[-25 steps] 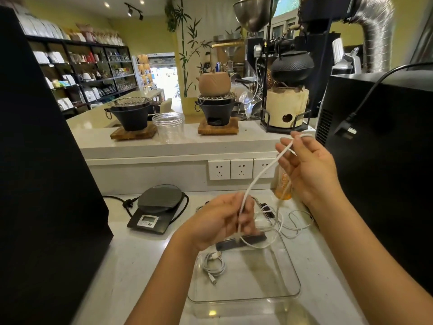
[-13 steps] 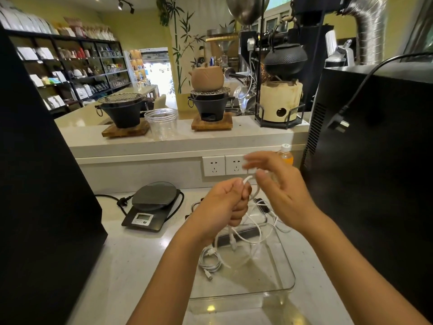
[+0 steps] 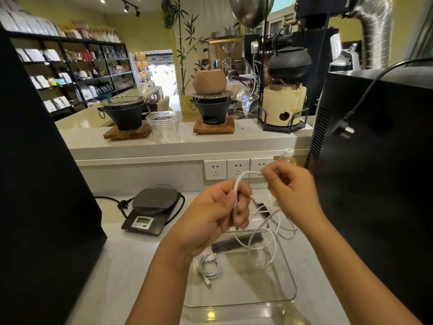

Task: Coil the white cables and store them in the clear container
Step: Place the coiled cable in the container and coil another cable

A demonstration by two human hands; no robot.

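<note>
My left hand (image 3: pixel 218 216) is closed around a white cable (image 3: pixel 243 175), gripping a bunch of it above the counter. My right hand (image 3: pixel 290 188) pinches the same cable just right of the left hand, so a short arch of it spans between them. The rest of that cable (image 3: pixel 271 245) hangs in loose loops down into the clear container (image 3: pixel 278 299), a shallow rectangular glass tray on the counter. A coiled white cable (image 3: pixel 209 268) lies in the tray's left part. Another loose white cable (image 3: pixel 287 233) lies on the counter behind the tray.
A black scale (image 3: pixel 152 207) with its cord sits left of the tray. A dark flat object (image 3: pixel 236 242) lies at the tray's far edge. Large black machines flank the counter on the left (image 3: pixel 42 184) and right (image 3: pixel 375 160). Wall sockets (image 3: pixel 237 167) and an orange bottle (image 3: pixel 287 158) are behind.
My right hand came down from a raised, stretched-out position to meet the left hand, then drew slightly right again. The taut cable span became a short arch, with slack gathered in the left hand.
</note>
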